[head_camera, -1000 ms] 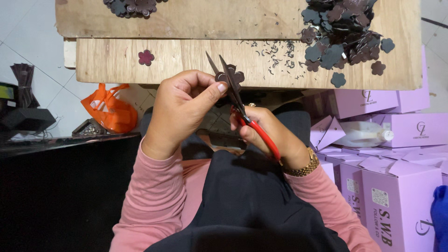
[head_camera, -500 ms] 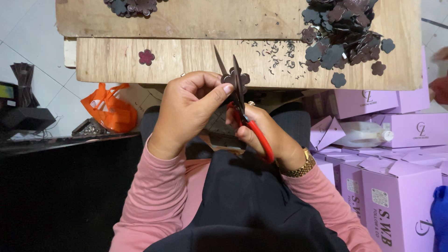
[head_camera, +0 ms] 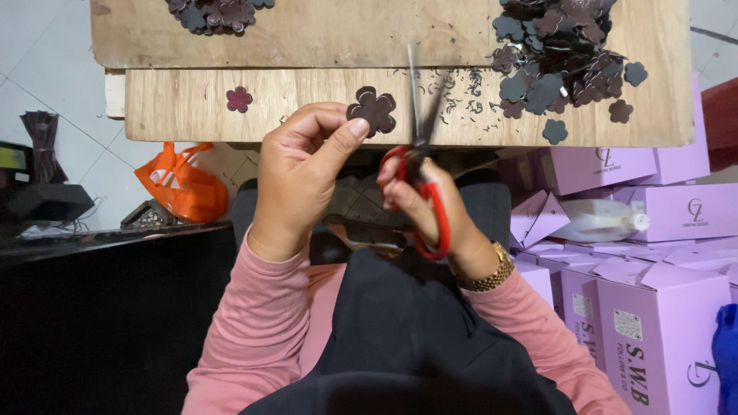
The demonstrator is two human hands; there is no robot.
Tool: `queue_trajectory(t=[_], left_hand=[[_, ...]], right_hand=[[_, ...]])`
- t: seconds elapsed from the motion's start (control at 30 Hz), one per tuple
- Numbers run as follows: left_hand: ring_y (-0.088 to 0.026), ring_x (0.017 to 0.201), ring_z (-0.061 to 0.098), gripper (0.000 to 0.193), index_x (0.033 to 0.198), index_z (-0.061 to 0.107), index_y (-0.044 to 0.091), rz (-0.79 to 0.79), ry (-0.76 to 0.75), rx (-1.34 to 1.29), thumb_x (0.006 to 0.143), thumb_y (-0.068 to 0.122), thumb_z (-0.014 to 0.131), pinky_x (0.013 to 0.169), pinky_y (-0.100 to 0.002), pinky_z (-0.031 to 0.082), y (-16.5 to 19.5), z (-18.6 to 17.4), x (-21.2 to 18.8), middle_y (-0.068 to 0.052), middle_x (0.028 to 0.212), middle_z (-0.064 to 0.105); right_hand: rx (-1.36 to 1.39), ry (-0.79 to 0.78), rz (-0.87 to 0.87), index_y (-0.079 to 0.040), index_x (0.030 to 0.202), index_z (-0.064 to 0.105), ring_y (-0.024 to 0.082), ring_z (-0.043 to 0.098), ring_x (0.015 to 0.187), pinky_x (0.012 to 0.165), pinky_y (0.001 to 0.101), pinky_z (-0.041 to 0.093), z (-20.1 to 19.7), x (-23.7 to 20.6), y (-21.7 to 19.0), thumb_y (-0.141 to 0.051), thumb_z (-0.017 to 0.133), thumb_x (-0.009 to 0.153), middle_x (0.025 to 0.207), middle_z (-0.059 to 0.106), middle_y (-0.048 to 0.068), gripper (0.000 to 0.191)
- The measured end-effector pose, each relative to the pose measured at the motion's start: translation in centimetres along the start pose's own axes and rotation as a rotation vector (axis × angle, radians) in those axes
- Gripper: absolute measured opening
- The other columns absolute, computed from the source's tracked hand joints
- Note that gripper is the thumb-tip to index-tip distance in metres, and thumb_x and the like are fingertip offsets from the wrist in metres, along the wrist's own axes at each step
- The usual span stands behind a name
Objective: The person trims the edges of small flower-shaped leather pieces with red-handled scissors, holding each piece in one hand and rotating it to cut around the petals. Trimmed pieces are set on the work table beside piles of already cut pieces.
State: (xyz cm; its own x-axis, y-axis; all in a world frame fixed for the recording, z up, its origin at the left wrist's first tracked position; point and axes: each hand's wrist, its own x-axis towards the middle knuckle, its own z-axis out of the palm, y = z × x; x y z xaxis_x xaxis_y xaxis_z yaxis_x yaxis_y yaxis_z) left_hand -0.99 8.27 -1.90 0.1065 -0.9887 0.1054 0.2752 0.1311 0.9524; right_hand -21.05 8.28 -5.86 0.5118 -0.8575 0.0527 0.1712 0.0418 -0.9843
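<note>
My left hand [head_camera: 304,173] pinches a dark brown flower-shaped cutout [head_camera: 373,110] between thumb and fingers, just in front of the wooden table's [head_camera: 307,84] near edge. My right hand [head_camera: 427,207] grips red-handled scissors [head_camera: 419,165], blades pointing up and away, a little to the right of the cutout and apart from it. A gold watch sits on my right wrist. A single maroon flower cutout [head_camera: 239,98] lies on the table to the left.
A heap of dark flower cutouts [head_camera: 565,54] lies at the table's right end, another smaller heap [head_camera: 219,14] at the far left. Purple boxes [head_camera: 653,307] stack at my right, an orange bag [head_camera: 181,184] on the floor at left.
The scissors have come away from the flower cutout and now point straight up beside it; my left hand has turned the cutout to face upward.
</note>
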Motion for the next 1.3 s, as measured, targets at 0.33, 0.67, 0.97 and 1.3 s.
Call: queue_trajectory(t=[0.33,0.67,0.97,1.3], left_hand=[[-0.008,0.092,0.067,0.009,0.101,0.071,-0.001,-0.006,-0.159,0.009,0.102,0.007,0.073,0.084,-0.022,0.054,-1.2,2.2,-0.2,-0.002,0.103,0.068],[-0.008,0.090,0.067,0.013,0.110,0.068,-0.003,-0.147,-0.135,-0.121,0.102,0.007,0.070,0.084,-0.023,0.056,-1.9,2.3,0.0,-0.004,0.100,0.073],[-0.009,0.082,0.066,0.014,0.107,0.068,0.000,-0.259,-0.172,-0.215,0.101,0.013,0.069,0.074,-0.021,0.051,-2.2,1.9,0.1,-0.004,0.092,0.073],[-0.006,0.083,0.064,0.015,0.111,0.066,0.003,-0.214,-0.118,-0.195,0.102,0.015,0.067,0.075,-0.021,0.049,-2.3,1.9,0.3,-0.002,0.094,0.072]], right_hand=[[0.149,0.345,-0.144,-0.002,0.117,0.055,0.014,0.063,0.097,0.091,0.0292,0.052,0.1,1.5,-1.2,-0.009,0.068,0.103,0.107,0.065,0.007,0.020],[0.061,0.335,-0.124,-0.002,0.118,0.055,0.013,0.064,0.096,0.088,0.0267,0.052,-0.6,0.7,-1.5,0.001,0.071,0.099,0.108,0.065,0.007,0.025],[0.319,0.225,-0.072,-0.006,0.111,0.050,0.018,0.068,0.093,0.083,0.0295,0.054,-1.5,0.7,-1.2,-0.001,0.066,0.101,0.103,0.068,0.011,0.020],[0.245,0.198,-0.149,-0.010,0.109,0.045,0.017,0.062,0.094,0.088,0.0316,0.053,-1.7,0.5,-0.7,-0.003,0.063,0.105,0.099,0.059,0.007,0.020]])
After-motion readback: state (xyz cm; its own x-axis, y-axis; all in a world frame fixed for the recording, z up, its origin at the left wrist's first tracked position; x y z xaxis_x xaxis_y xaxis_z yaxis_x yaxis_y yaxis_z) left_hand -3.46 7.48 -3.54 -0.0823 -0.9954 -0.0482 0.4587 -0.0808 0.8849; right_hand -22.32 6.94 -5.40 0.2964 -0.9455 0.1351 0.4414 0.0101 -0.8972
